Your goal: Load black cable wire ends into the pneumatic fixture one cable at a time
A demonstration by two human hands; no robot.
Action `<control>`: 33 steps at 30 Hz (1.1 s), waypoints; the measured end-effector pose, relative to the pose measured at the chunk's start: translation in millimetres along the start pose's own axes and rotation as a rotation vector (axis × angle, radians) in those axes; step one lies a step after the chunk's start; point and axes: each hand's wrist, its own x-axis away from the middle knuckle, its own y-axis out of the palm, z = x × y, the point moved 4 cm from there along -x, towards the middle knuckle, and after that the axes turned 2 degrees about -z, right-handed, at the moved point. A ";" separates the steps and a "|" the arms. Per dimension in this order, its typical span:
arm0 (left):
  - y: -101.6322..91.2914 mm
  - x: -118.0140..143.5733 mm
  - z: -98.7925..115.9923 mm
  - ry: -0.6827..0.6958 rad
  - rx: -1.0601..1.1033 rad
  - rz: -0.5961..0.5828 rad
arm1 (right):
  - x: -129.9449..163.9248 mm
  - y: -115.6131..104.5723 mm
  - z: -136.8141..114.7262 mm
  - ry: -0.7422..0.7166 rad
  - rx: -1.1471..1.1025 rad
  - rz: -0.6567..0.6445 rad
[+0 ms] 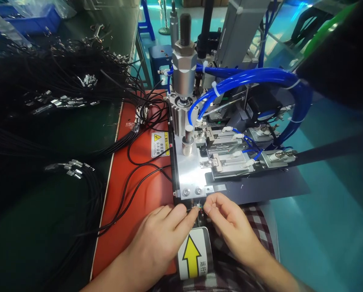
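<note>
left hand [165, 231] | right hand [227, 221] | both pinching wire end [196, 209] | at press [187, 170]

I'm looking at a factory assembly station. A pneumatic press machine [184, 81] with blue air hoses [260, 77] sits in the middle, bolted onto an orange base plate [132, 194] bearing a yellow warning label [160, 144]. Bundles of black cables [47, 89] with metal terminals lie spread on the dark green bench [78, 134] to the left. A blue parts bin [32, 20] stands far left, and the painted green shop floor [336, 211] runs along the right.
</note>
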 end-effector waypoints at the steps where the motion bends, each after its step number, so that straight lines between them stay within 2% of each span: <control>1: -0.6 -0.5 0.2 0.003 0.002 0.004 | 0.2 0.5 0.3 0.011 -0.001 0.000; 5: -3.2 -1.9 0.8 0.011 0.005 0.024 | 3.8 0.8 -9.8 -0.134 0.218 0.056; 8: -3.8 -1.7 0.6 0.004 0.013 0.024 | 7.5 2.3 -15.6 -0.248 0.360 0.045; 15: -2.1 -0.5 1.0 0.003 0.028 0.022 | 10.4 -4.0 -4.0 -0.396 0.534 0.061; 17: -1.9 -0.7 1.4 0.005 0.019 0.026 | 9.1 -7.0 -0.4 -0.354 0.457 0.071; 21: -2.8 -1.6 1.2 0.001 -0.001 0.036 | 3.1 -13.0 -1.7 -0.158 0.228 0.130; 27: -0.5 0.5 -0.3 0.007 0.019 0.030 | -10.5 -7.5 -5.9 0.093 0.002 0.005; 30: 1.7 1.6 -1.2 0.006 0.025 0.014 | -12.7 -5.0 -0.9 0.120 -0.048 -0.019; 33: 2.3 2.0 -1.2 0.009 0.030 0.008 | -10.3 -5.1 2.5 0.030 0.030 0.007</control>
